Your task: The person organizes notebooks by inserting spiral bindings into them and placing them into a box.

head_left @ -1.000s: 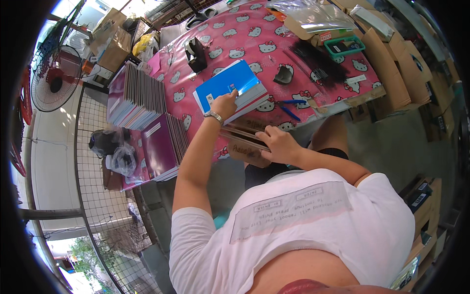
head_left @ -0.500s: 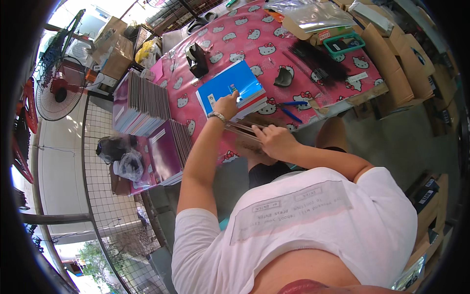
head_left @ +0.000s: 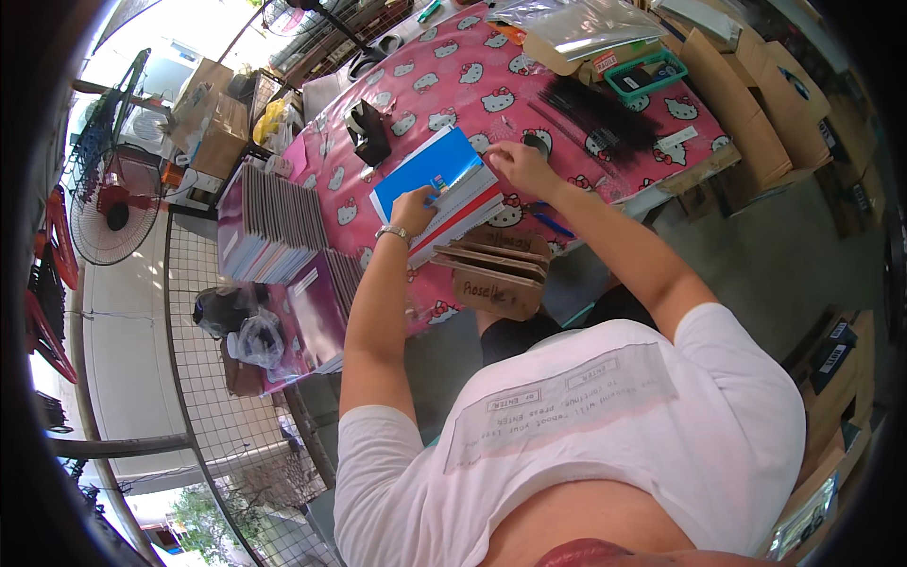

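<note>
Left hand [head_left: 410, 210] lies on the blue book [head_left: 436, 166], grip unclear; right hand [head_left: 518, 168] half-curled beside its right corner, can't tell if holding anything. Book's on the bench [head_left: 430, 93], by the brown block [head_left: 493, 296]; one-sided pressure could skew the sheets.

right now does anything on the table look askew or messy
Yes. The blue-covered stack under the left hand is askew: its white and red layers jut out on the near side. Farther right, the thin black strips lie loosely splayed, their ends uneven.
</note>
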The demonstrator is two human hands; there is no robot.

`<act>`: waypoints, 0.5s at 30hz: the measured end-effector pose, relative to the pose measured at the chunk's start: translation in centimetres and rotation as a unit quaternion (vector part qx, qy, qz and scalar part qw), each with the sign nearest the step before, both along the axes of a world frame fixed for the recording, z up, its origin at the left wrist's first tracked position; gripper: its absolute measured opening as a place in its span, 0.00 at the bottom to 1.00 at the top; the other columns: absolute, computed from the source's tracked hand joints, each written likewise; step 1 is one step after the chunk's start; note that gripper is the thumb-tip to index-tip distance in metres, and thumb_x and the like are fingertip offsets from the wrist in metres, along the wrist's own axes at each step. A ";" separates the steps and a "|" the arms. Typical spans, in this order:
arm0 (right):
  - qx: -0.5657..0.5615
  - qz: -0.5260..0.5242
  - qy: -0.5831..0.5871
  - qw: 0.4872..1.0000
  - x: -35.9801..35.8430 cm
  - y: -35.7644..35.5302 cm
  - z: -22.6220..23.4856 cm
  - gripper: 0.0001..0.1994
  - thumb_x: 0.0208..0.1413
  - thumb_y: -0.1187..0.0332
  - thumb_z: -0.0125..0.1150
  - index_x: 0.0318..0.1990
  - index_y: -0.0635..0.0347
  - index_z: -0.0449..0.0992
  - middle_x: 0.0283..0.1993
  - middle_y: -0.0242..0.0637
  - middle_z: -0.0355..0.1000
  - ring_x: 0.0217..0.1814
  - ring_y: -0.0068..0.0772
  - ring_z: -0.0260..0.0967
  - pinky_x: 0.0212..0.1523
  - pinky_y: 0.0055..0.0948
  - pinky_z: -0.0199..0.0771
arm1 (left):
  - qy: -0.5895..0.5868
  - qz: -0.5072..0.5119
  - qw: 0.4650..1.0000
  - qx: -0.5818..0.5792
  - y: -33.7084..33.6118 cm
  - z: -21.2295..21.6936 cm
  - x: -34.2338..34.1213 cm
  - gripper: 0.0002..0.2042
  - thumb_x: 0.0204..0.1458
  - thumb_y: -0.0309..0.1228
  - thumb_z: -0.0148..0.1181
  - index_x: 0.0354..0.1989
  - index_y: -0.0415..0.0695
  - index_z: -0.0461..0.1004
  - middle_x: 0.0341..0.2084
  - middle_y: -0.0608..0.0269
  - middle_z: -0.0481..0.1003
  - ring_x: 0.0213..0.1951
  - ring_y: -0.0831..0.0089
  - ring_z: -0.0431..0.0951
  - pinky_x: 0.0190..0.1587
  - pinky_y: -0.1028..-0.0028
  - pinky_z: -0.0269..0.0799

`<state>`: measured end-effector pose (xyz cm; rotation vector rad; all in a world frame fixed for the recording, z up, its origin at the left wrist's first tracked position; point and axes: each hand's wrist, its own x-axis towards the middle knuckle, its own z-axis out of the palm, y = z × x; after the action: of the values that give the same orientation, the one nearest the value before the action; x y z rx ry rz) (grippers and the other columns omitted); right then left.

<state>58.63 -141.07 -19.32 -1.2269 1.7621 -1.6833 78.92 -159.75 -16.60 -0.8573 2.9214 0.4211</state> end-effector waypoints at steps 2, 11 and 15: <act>0.125 0.037 -0.094 0.987 -1.2 -2.3 0.0 0.13 0.59 0.70 0.59 0.48 0.66 0.78 0.41 0.40 0.79 0.41 0.28 0.77 0.43 0.27 0.75 | 0.015 0.018 0.999 0.046 -0.2 0.3 0.1 0.20 0.47 0.37 0.67 0.50 0.49 0.78 0.40 0.49 0.81 0.45 0.55 0.81 0.48 0.62 0.75; 0.105 -0.025 0.014 0.994 -1.9 -3.2 -5.4 0.12 0.52 0.71 0.59 0.44 0.61 0.80 0.38 0.43 0.79 0.44 0.40 0.77 0.47 0.35 0.76 | 0.050 0.025 0.996 0.069 0.3 -0.7 0.4 0.19 0.51 0.39 0.65 0.52 0.51 0.77 0.38 0.50 0.81 0.43 0.57 0.81 0.47 0.63 0.75; 0.275 0.069 0.456 0.844 2.4 -2.6 -1.8 0.16 0.49 0.70 0.57 0.48 0.55 0.79 0.39 0.43 0.79 0.43 0.48 0.76 0.52 0.40 0.71 | 0.023 0.037 0.999 -0.032 1.3 -0.7 2.1 0.17 0.54 0.39 0.61 0.52 0.49 0.76 0.36 0.48 0.81 0.41 0.52 0.81 0.46 0.60 0.75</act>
<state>61.00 -143.69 -21.07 -1.9319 2.3251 -0.3679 81.00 -158.44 -17.33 -0.9782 2.9673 0.3576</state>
